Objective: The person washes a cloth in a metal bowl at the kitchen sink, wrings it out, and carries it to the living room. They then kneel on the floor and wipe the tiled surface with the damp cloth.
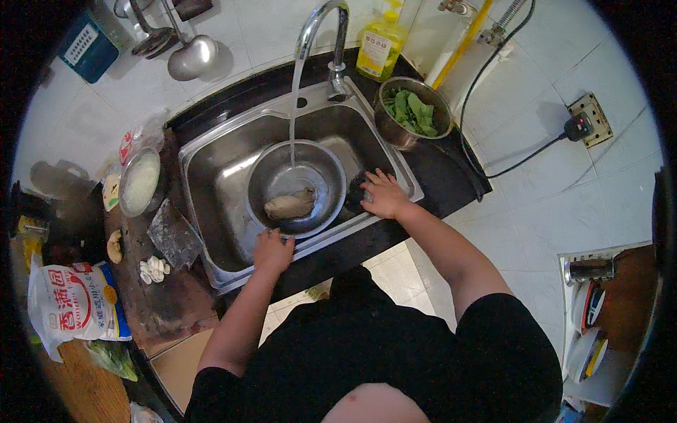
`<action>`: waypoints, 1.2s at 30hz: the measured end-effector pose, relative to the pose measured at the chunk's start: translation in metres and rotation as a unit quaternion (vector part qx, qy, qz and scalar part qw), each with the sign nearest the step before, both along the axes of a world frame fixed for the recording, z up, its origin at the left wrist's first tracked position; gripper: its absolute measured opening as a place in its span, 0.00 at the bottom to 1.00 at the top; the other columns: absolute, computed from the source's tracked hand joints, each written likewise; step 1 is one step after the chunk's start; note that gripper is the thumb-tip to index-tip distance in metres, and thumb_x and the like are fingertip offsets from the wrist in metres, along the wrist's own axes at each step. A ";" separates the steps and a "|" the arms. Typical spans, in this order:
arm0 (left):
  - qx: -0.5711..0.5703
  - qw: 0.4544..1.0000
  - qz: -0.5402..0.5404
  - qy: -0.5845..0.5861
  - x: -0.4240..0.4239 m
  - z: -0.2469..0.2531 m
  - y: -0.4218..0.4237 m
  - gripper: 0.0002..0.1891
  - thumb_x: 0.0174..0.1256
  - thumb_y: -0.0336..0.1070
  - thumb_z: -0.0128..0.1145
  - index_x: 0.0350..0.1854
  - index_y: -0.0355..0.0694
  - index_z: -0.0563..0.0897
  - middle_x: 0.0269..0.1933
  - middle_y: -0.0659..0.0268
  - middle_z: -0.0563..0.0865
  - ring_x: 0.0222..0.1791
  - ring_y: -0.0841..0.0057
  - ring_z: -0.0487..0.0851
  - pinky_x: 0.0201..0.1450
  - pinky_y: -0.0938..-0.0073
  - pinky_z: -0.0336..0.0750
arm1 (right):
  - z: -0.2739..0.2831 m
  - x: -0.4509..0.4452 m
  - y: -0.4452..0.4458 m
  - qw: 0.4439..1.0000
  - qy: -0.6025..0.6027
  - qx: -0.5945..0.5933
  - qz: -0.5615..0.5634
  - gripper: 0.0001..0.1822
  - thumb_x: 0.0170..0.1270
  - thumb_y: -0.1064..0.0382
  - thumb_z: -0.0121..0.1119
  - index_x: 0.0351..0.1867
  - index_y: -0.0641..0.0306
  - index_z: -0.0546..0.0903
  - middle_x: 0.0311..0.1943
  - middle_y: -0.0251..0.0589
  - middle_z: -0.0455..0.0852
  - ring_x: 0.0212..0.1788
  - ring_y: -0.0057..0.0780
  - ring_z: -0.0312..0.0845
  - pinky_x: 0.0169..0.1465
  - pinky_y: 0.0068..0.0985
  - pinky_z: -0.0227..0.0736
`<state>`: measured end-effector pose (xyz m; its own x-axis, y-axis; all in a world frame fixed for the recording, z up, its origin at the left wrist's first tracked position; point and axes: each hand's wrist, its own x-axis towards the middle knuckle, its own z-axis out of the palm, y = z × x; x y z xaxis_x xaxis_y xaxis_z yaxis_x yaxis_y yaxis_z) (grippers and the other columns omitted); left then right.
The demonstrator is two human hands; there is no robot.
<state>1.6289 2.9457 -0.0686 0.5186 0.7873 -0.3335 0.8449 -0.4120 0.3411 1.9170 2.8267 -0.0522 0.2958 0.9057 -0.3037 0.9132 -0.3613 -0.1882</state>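
Note:
A round metal bowl sits in the stainless steel sink. A stream of water runs into it from the curved chrome faucet. In the bowl lies a tan, wrinkled lump; what it is cannot be made out. My left hand is at the sink's front edge, its fingertips by the bowl's near rim; whether they grip it is unclear. On the right, my right hand reaches over the sink's side with fingers spread, beside a dark round area that looks like the drain.
A metal pot of green leaves and a yellow soap bottle stand right of the faucet. Leftward are a bowl of white grains, sliced white pieces and a printed plastic bag. A black cord hangs at right.

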 end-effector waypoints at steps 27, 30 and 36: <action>0.107 0.989 0.003 -0.106 0.006 0.018 -0.012 0.13 0.54 0.39 0.54 0.39 0.36 0.78 0.51 0.54 0.76 0.52 0.59 0.73 0.54 0.64 0.68 | 0.094 0.178 0.064 0.962 -0.060 0.212 -0.162 0.18 0.56 0.62 0.48 0.50 0.50 0.77 0.41 0.45 0.78 0.46 0.44 0.75 0.47 0.37 0.71; 0.093 0.991 0.015 -0.096 0.008 0.022 -0.013 0.13 0.54 0.38 0.55 0.38 0.36 0.79 0.51 0.54 0.76 0.52 0.59 0.73 0.54 0.64 0.68 | 0.073 0.202 0.071 0.990 -0.101 0.074 -0.058 0.18 0.57 0.62 0.48 0.51 0.47 0.76 0.38 0.47 0.78 0.45 0.44 0.74 0.47 0.36 0.69; 0.117 0.989 0.009 -0.087 0.006 0.022 -0.013 0.13 0.53 0.38 0.55 0.38 0.36 0.79 0.50 0.55 0.77 0.50 0.58 0.74 0.53 0.63 0.68 | 0.087 0.193 0.053 0.994 -0.107 -0.013 0.004 0.22 0.53 0.62 0.48 0.52 0.40 0.75 0.38 0.47 0.82 0.40 0.46 0.78 0.45 0.39 0.73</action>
<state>1.6352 2.9325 -0.0465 0.5369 0.8423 -0.0480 0.7897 -0.4817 0.3800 2.1101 2.8802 0.0348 0.3486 0.9010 -0.2583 0.9343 -0.3559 0.0198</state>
